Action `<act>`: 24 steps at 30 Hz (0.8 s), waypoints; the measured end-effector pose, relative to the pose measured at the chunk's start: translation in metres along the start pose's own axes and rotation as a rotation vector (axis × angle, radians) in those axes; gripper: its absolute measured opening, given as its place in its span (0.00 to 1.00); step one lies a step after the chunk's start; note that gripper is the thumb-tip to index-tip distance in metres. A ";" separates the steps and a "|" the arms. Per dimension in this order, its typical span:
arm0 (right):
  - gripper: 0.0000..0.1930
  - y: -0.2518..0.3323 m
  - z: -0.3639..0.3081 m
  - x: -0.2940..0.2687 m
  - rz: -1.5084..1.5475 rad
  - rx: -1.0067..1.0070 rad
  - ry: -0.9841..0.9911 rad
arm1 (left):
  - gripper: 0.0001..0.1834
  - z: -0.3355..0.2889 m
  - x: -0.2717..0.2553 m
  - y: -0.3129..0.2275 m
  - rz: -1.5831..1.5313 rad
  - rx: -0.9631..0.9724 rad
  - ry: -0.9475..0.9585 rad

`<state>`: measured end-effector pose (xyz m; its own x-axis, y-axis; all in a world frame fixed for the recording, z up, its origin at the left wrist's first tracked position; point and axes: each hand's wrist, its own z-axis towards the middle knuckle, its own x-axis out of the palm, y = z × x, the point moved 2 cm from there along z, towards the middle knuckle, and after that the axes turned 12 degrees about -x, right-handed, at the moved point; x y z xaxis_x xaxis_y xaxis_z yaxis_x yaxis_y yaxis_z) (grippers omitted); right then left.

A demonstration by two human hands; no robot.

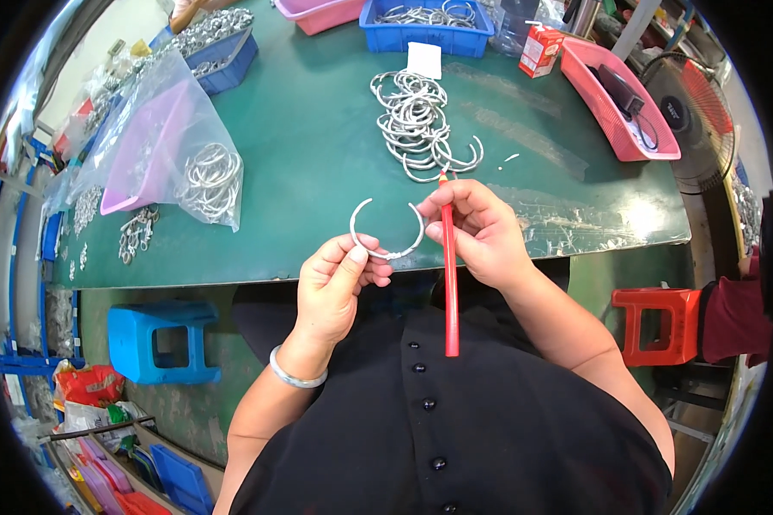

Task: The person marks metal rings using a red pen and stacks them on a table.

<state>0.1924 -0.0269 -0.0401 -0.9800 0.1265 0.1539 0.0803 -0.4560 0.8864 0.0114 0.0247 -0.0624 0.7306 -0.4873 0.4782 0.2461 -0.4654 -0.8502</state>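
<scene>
My left hand (333, 279) is closed on a silver open bangle (393, 256), pinching its lower left side between thumb and fingers just over the table's near edge. The bangle's gap faces away from me. A long red pencil-like stick (450, 283) with a pale tip is in my right hand (483, 232), its long end hanging down toward my shirt. My right fingertips are close to the bangle's right arm; whether they touch it I cannot tell. Beyond my hands lies a heap of silver open bangles (412, 120) on the green table (309, 163).
At left, a clear plastic bag (210, 103) covers a pink basket (150, 146) and more bangles. Blue bins (425, 39) of metal parts stand at the back. On the right are a red drink carton (541, 50), a pink basket (614, 112) and a fan (687, 120).
</scene>
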 end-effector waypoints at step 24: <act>0.11 -0.006 0.005 0.003 0.261 0.262 -0.109 | 0.14 -0.001 0.000 -0.003 -0.003 -0.051 -0.014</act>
<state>0.1895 -0.0193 -0.0426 -0.8963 0.1356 0.4222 0.3822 -0.2466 0.8906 0.0098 0.0251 -0.0590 0.7389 -0.4753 0.4775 0.2161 -0.5041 -0.8362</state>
